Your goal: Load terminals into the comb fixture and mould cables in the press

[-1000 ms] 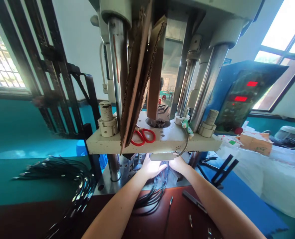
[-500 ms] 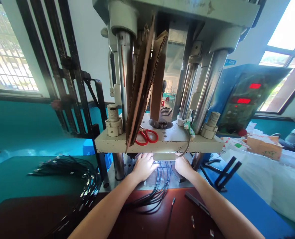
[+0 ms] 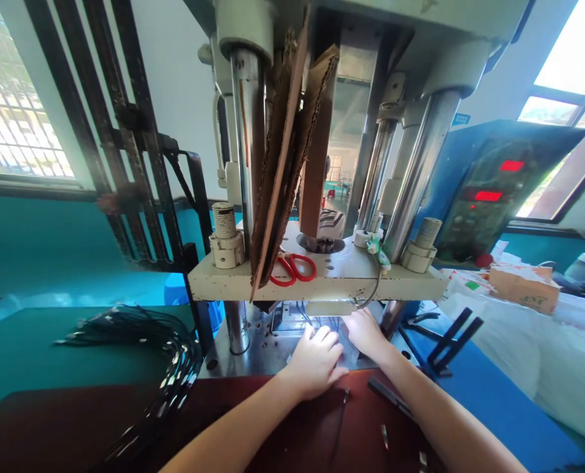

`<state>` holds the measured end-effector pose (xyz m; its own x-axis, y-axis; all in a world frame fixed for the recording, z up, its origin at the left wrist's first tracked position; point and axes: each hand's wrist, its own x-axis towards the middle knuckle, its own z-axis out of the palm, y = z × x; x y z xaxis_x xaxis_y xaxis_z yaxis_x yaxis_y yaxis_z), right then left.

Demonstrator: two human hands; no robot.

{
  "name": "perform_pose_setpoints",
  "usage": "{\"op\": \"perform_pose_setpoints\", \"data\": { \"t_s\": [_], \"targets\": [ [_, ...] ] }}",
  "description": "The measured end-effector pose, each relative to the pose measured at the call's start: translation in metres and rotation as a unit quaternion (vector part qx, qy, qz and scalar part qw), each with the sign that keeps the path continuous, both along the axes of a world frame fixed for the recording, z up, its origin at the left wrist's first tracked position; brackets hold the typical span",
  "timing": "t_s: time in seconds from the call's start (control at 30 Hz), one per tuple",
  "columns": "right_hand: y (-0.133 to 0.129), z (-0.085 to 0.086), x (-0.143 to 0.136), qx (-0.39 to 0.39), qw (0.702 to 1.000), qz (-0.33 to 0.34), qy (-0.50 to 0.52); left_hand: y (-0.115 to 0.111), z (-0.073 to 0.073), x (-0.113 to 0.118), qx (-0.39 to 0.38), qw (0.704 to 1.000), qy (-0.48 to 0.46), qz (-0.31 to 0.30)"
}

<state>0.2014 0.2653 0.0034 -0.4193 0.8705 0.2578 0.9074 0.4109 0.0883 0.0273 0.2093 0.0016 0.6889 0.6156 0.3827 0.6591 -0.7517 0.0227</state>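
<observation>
Both grips unclear: left hand [image 3: 317, 360] lies knuckles-up over thin black cables [image 3: 322, 323] at the grey press bed [image 3: 253, 348], right hand [image 3: 366, 332] alongside. Seating step, prob.; next needs fingers clear.

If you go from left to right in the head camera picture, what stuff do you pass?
Bundle of black cables → red scissors on the press plate → left hand → right hand → blue control box → cardboard box.
</observation>
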Motion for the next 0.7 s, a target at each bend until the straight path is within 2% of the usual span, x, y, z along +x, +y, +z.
{"op": "perform_pose_setpoints", "data": {
  "t_s": [0.13, 0.37, 0.53, 0.7],
  "targets": [
    [-0.002, 0.009, -0.002, 0.014, 1.000, 0.017, -0.020, 0.008, -0.003, -0.005, -0.004, 1.000, -0.011, 0.018],
    [0.007, 0.003, -0.014, 0.042, 0.999, 0.024, 0.010, 0.048, 0.000, -0.047, -0.014, 0.985, -0.081, 0.151],
    [0.020, -0.004, -0.033, 0.052, 0.997, 0.048, 0.037, 0.063, 0.000, -0.045, -0.014, 0.985, -0.068, 0.158],
    [0.025, -0.003, -0.039, 0.079, 0.992, 0.049, 0.083, 0.065, -0.005, -0.041, -0.001, 0.985, -0.056, 0.165]
  ]
}}
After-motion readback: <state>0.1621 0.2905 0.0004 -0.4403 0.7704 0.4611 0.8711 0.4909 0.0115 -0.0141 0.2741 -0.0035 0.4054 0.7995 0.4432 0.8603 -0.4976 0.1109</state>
